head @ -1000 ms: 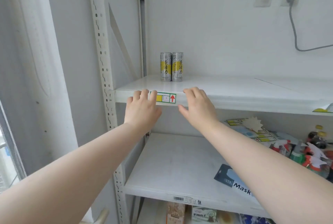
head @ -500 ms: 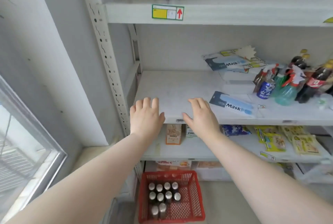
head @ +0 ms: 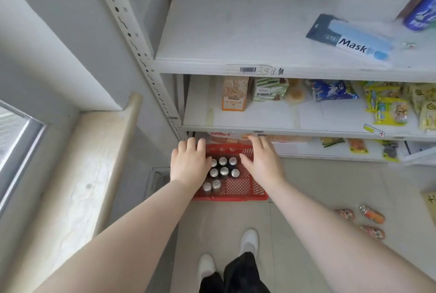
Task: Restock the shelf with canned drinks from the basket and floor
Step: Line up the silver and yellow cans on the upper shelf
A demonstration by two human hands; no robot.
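A red plastic basket [head: 238, 190] sits on the floor in front of the shelving unit, holding several upright silver-topped cans [head: 224, 171]. My left hand [head: 190, 163] hovers over the basket's left side, fingers straight, covering some cans. My right hand [head: 263, 160] hovers over the basket's right side, fingers straight and empty. Three orange cans [head: 371, 214] lie on their sides on the floor at the right. The white shelf [head: 236, 33] above is mostly bare on its left half.
A mask pack [head: 349, 40] and a blue can [head: 421, 14] lie on the shelf at right. Snack boxes [head: 235, 93] and yellow packets [head: 389, 108] fill the lower shelf. A window ledge [head: 99, 163] runs along the left. My white shoes [head: 249, 240] stand below.
My view has dropped from the top shelf down to the floor. Both hands have lowered from the shelf edges to just above the red basket, still empty.
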